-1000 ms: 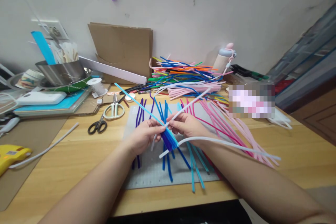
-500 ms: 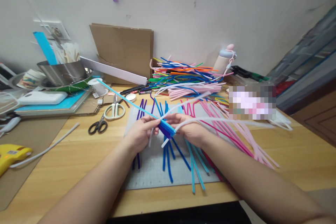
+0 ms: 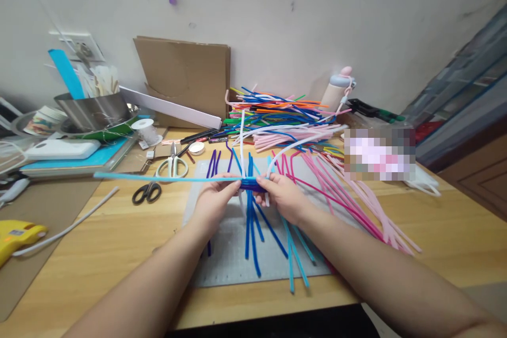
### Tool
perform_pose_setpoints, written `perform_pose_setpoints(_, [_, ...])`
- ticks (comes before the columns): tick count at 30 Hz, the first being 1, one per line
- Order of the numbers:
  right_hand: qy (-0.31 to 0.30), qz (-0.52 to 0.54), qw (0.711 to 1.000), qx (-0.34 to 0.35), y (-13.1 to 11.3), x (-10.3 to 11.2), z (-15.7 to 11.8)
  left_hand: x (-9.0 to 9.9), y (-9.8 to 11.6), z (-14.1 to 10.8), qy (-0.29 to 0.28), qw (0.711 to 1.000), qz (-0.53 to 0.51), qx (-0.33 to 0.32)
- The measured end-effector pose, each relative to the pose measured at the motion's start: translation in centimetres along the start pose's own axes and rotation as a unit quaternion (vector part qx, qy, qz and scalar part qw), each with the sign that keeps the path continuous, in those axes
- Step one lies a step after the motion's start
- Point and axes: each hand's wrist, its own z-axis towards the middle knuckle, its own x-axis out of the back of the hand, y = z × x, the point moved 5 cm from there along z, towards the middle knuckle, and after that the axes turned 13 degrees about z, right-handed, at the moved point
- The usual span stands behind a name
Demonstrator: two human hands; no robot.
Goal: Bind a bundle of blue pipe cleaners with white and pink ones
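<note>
Your left hand point(image 3: 214, 198) and right hand point(image 3: 285, 196) pinch the ridged blue strip point(image 3: 250, 185). Slim white stems point(image 3: 242, 148), one curved, rise beside your fingertips point(image 3: 236, 185).

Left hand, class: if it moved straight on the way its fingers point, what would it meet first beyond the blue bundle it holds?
Probably the right hand, at the other end of the blue bundle, though depth is unclear.

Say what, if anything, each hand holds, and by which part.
The left hand pinches the small blue piece by its left end; the right hand pinches it by its right end.
</note>
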Motion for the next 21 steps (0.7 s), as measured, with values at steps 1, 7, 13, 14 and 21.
perform_pose_setpoints(1, [-0.003,0.0,1.0,0.001,-0.2,0.2,0.2,-0.1,0.1,0.0,-0.002,1.0,0.007,-0.004])
perform_pose_setpoints(7, [-0.038,-0.01,0.999,-0.034,-1.0,0.7,0.4,-0.6,0.7,-0.1,-0.028,0.999,0.025,-0.027])
perform_pose_setpoints(13, [-0.101,-0.014,0.994,-0.049,-1.1,-0.1,-0.1,-0.7,0.8,-0.1,-0.066,0.995,-0.013,-0.071])
perform_pose_setpoints(14, [-0.109,-0.015,0.993,-0.049,-1.2,-0.2,-0.1,-0.6,0.7,-0.1,-0.074,0.994,-0.009,-0.077])
perform_pose_setpoints(21, [-0.114,-0.04,0.991,-0.053,-1.5,-0.2,-0.3,-0.3,2.4,-0.4,-0.133,0.964,0.153,-0.174])
